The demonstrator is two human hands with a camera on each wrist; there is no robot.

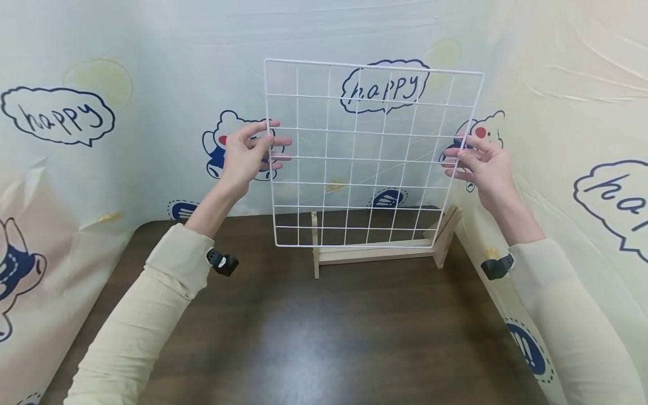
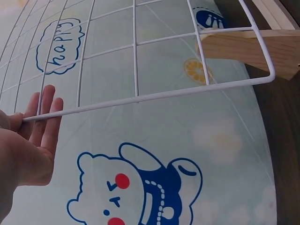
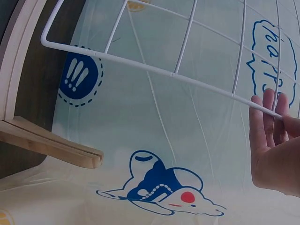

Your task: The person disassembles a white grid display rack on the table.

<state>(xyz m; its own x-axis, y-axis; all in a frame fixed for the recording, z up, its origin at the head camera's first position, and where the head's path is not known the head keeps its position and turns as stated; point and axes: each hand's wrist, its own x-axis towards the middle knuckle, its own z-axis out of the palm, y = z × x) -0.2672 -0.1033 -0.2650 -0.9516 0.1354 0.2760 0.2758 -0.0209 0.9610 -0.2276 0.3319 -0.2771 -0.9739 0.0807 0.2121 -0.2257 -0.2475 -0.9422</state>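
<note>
A white wire grid panel [image 1: 374, 159] is held up, nearly upright, between both hands. My left hand [image 1: 248, 153] pinches its left edge rod between thumb and fingers, and the fingertips pass behind the wires. On the opposite edge my right hand [image 1: 487, 166] grips the rod the same way. Behind the panel's lower edge, a light wooden stand [image 1: 377, 254] with two end pieces and a crossbar stands on the table. One wooden end piece [image 2: 253, 49] shows in the left wrist view, another wooden end piece [image 3: 56, 143] in the right wrist view. Whether panel and stand touch, I cannot tell.
The dark brown wooden table [image 1: 283, 337] stretches out below the hands. Pale printed cloth [image 1: 167, 124] with cartoon bears and "happy" bubbles hangs behind and at both sides, close to the stand's right end. Black straps with small devices [image 1: 223, 262] sit on both sleeves.
</note>
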